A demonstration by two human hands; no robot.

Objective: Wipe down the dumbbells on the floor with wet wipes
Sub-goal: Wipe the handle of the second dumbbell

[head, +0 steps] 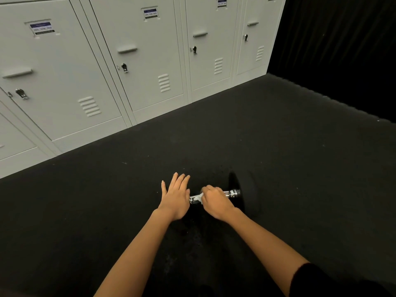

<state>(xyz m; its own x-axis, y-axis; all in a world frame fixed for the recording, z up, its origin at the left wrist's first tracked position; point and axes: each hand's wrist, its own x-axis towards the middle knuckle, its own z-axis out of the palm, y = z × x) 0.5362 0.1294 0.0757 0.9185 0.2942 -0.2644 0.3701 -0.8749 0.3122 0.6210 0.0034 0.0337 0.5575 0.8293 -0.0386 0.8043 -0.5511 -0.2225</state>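
Note:
A dumbbell [232, 193] with a chrome handle and black weight plates lies on the dark floor near the middle of the view. My right hand [215, 202] is curled over the handle and holds a small white wet wipe [198, 197] against the chrome. My left hand [175, 197] lies flat with straight fingers on the dumbbell's left end, covering the left plate. The right plate [235, 185] stands out dimly against the black floor.
White metal lockers [137, 61] with handles, locks and labels line the wall at the back and left. A black curtain [342, 50] hangs at the back right. Black rubber floor [300, 168] spreads all around the dumbbell.

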